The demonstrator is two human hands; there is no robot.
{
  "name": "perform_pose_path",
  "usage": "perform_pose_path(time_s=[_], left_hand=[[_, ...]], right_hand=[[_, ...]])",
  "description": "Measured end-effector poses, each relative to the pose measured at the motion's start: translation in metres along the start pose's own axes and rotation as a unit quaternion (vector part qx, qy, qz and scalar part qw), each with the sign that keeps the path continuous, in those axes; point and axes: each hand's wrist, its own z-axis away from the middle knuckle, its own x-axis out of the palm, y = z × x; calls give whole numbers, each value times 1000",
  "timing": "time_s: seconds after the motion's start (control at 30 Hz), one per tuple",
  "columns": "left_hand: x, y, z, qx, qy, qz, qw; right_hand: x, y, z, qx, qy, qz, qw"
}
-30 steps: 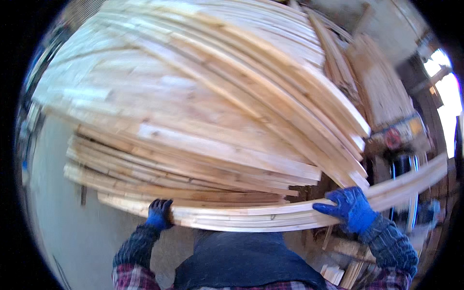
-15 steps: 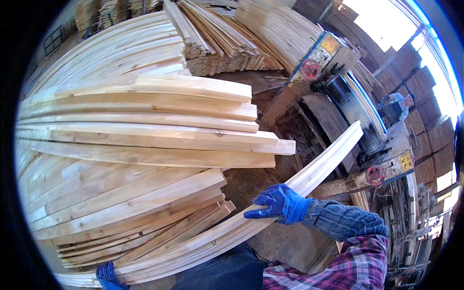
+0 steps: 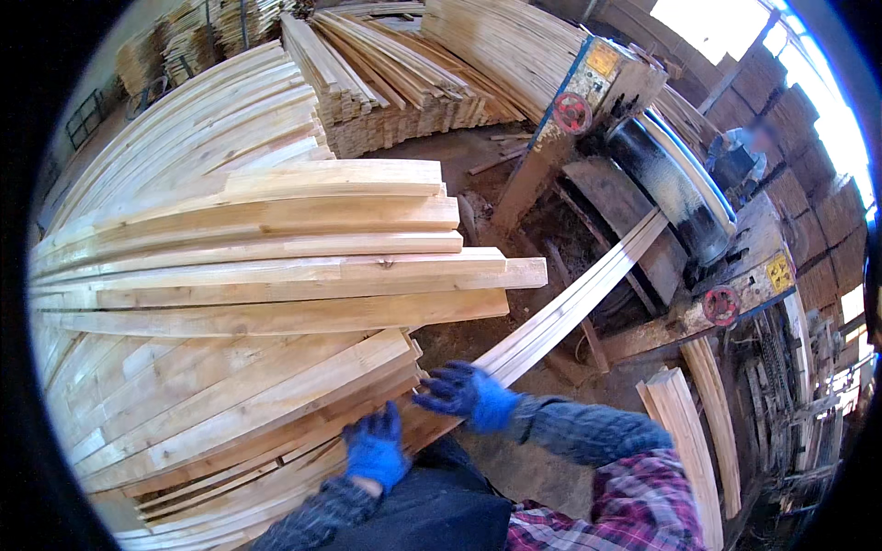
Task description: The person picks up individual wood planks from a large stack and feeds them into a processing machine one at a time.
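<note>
A few narrow, pale wooden boards lie side by side and slope up to the right, their far ends on the metal bed in front of a machine's black roller. Over the near part of these boards lies my right hand, in a blue glove with its fingers stretched leftward. My left hand, gloved alike, is just left of it and lower, fingers apart and pointing away from me. Whether its fingertips touch the boards I cannot tell. Neither hand is wrapped round anything.
Stacked thick planks fill the left, their uneven ends jutting toward the middle. The machine's frame carries two red handwheels. More boards lean at the lower right. Beyond the machine stands another person. Further timber piles stand behind.
My left hand has come up and right from the lower left. My right hand has moved left and slightly down, its fingers straighter. The boards' far ends now lie lower, on the machine's bed.
</note>
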Motion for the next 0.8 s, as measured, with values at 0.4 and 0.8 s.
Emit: perform_pose_path(time_s=[0.4,0.8], left_hand=[[-39,-129,157,-78,-68,105,989],[-98,-195,278,-238,-88,-80,964]], right_hand=[[-18,24,3,-21,-130,-91,987],[-49,43,8,60,-119,-57,989]])
